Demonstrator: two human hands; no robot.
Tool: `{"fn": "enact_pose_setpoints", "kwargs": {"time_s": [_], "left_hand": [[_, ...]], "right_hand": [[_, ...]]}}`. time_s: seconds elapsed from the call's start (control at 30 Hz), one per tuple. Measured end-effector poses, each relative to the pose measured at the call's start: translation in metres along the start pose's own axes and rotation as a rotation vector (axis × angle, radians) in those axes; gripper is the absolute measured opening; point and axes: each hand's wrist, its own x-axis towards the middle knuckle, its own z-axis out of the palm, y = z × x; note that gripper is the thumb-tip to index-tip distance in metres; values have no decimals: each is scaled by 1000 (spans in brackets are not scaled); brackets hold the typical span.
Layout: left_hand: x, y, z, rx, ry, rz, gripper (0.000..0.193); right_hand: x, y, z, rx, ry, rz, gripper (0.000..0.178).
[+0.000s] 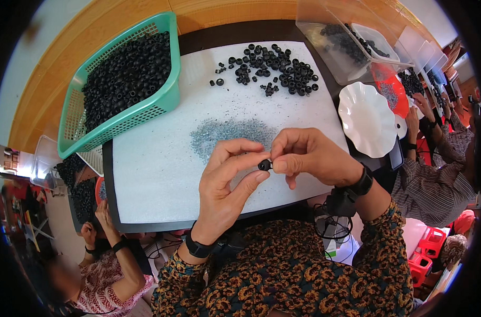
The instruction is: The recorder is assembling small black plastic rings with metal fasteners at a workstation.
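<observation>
My left hand [222,182] pinches a small round black part [264,165] with a hole in it between thumb and fingertips. Right beside it, my right hand [311,156] is closed in a pinch, its fingertips against the part's right side. Whatever sits between those right fingertips is too small to make out. Just beyond the hands, a patch of tiny clear, bluish bits [224,132] is spread over a white sheet [150,185]. Farther back on the sheet lies a loose pile of black ring-shaped parts [298,76].
A green basket [171,98] full of black parts stands at the back left. To the right are a white wavy-rimmed dish [367,121], a clear plastic box [325,61] holding black parts, and a phone [396,154]. Other people work at both sides.
</observation>
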Motion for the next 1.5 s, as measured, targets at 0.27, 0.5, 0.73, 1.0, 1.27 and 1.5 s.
{"fn": "enact_pose_setpoints", "kwargs": {"time_s": [0.27, 0.5, 0.73, 1.0, 1.27, 1.5], "left_hand": [[7, 3, -7, 35, -170, 176, 29], [10, 2, 0, 132, -153, 193, 30], [4, 7, 12, 144, 44, 40, 42], [-10, -3, 2, -82, -68, -251, 33], [-17, -4, 6, -134, -131, -335, 30], [-19, -4, 5, -89, -177, -327, 30]], "right_hand": [[-3, 16, 6, 169, -191, 5, 28], [-7, 25, 12, 94, -12, -75, 27], [-4, -40, -26, 7, 326, -305, 31], [6, -112, -132, 579, 395, -731, 39], [82, -50, -86, -1009, 429, -363, 23], [117, -39, -87, -1507, 472, -260, 15]]}}
